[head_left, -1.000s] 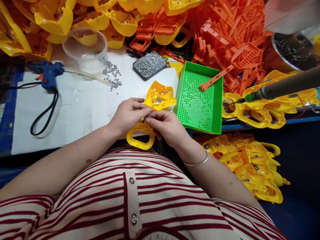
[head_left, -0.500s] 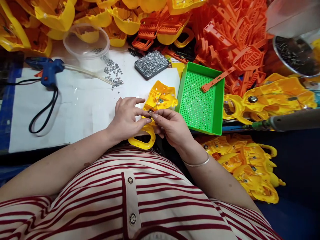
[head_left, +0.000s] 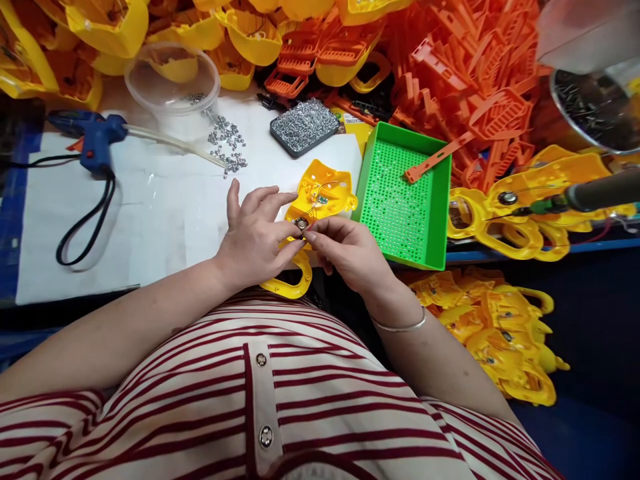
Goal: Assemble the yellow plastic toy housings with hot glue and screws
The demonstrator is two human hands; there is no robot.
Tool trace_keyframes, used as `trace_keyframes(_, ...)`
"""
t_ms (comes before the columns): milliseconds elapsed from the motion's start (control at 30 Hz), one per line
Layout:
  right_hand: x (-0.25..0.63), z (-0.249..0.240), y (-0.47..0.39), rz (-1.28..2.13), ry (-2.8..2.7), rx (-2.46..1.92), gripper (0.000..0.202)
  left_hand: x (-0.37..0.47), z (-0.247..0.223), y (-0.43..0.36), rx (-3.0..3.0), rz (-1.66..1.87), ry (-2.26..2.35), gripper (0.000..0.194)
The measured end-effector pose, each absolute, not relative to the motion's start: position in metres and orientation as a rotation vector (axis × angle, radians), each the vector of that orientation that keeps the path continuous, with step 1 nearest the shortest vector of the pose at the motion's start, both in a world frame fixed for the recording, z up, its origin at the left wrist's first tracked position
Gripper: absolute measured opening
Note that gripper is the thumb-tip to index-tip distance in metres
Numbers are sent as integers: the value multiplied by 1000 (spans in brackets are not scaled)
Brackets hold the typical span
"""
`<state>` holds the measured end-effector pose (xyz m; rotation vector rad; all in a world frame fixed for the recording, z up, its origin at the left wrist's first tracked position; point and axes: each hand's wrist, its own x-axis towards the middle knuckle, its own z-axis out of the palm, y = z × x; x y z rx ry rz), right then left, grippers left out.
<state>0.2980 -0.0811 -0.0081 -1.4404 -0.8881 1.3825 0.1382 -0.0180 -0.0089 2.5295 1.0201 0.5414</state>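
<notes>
A yellow plastic shell point(head_left: 333, 197) with thin wires and a small green board lies at the table's front edge, its looped handle pointing toward my body. My left hand point(head_left: 257, 237) is at the shell's left side, thumb and index finger closed at a small dark part by the round metal piece point(head_left: 301, 224), the other fingers spread. From the right, my right hand point(head_left: 347, 253) pinches at the same spot, thumb against index finger. What exactly lies between the fingertips is too small to make out.
A green perforated tray point(head_left: 400, 200) holds an orange part. Behind are a black dish of screws point(head_left: 305, 125), loose screws and a clear tub point(head_left: 173, 87). A blue glue gun point(head_left: 97, 140) lies left. A dark tool point(head_left: 600, 193) hangs at right, near yellow shells.
My left hand's outer fingers have lifted and spread more. Both hands stay at the same spot on the shell. The dark tool at the right has swung up and to the right.
</notes>
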Motion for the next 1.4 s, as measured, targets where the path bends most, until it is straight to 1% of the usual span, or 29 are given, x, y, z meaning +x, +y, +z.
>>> trace_keyframes(133, 303, -7, -80, 1394, -966, -1444, 48, 137, -6, -19, 2584, 508, 973, 15)
trace_keyframes(200, 305, -7, -81, 1358, -1022, -1456, 46, 136, -7, -19, 2597, 491, 982, 15)
trace_keyframes(233, 306, -8, -82, 1313, -1055, -1479, 42, 136, -8, -19, 2601, 478, 1006, 19)
trace_keyframes(300, 305, -11, -85, 1178, -1112, -1552, 34, 135, -10, -18, 2605, 421, 1080, 42)
trace_keyframes(367, 303, -18, -88, 1040, -1138, -1617, 26, 135, -9, -17, 2606, 289, 1137, 69)
trace_keyframes(400, 302, -21, -90, 993, -1141, -1637, 23, 136, -8, -17, 2605, 195, 1147, 80)
trace_keyframes(433, 300, -25, -91, 964, -1141, -1649, 21, 136, -6, -17, 2605, 93, 1146, 87)
trace_keyframes(500, 298, -33, -92, 929, -1144, -1654, 18, 139, -3, -16, 2615, -94, 1130, 94)
trace_keyframes(633, 294, -43, -92, 885, -1132, -1635, 16, 144, 4, -16, 2651, -256, 1126, 96)
trace_keyframes(833, 292, -48, -93, 859, -1075, -1622, 16, 146, 8, -16, 2654, -301, 1116, 94)
trace_keyframes(933, 292, -48, -94, 814, -1170, -1637, 14, 146, 8, -17, 2660, -297, 1113, 94)
trace_keyframes(1133, 291, -52, -99, 422, -1570, -1719, 21, 146, 6, -16, 2650, -298, 1097, 95)
trace_keyframes(1200, 291, -52, -100, 339, -1659, -1731, 23, 146, 5, -16, 2659, -297, 1090, 96)
trace_keyframes(1267, 293, -50, -100, 329, -1703, -1770, 23, 146, 5, -16, 2663, -290, 1088, 95)
trace_keyframes(1400, 299, -46, -98, 487, -1682, -1785, 23, 146, 4, -16, 2650, -270, 1095, 96)
